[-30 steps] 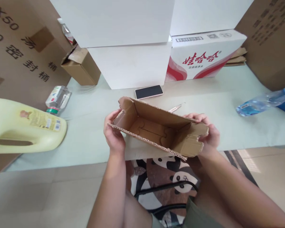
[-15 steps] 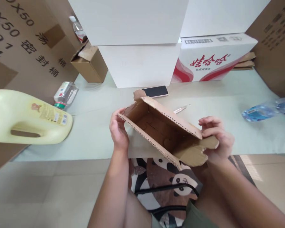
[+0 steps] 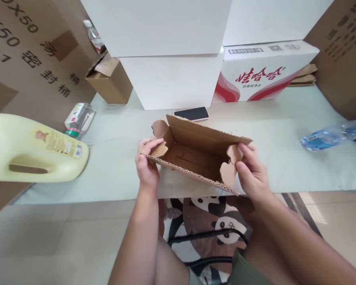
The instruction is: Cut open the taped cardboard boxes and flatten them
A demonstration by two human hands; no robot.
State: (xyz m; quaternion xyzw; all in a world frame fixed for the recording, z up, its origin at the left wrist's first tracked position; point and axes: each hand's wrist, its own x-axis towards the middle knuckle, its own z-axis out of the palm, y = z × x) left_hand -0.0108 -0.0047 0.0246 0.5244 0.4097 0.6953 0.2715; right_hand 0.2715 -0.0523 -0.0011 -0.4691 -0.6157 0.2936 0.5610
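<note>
Two-lobed flap (image 3: 229,166) at the 3 o'clock end of the open cardboard box (image 3: 195,144) has swung from outward to inward since the earlier frame; the right grip (image 3: 253,172) has moved in with it.

Position: the box sits between both grips at the near side of the surface (image 3: 279,126), opening upward, slanted from 10 to 4 o'clock. Whether its base touches the surface cannot be told.

Grip state: the left grip (image 3: 147,164) clasps the 9 o'clock end, fingers over a short flap (image 3: 159,149). The right grip pinches the two-lobed flap between thumb and fingers.

Technique: brace the 9 o'clock end. Press along the crease, not the lobes; the ragged edges may tear. Keep both long walls from bowing.

Surroundings: phone (image 3: 192,114) at 12 o'clock, red-lettered carton (image 3: 258,85) at 1, blue-tinted bottle (image 3: 317,138) at 3, yellow jug (image 3: 37,147) at 9.
</note>
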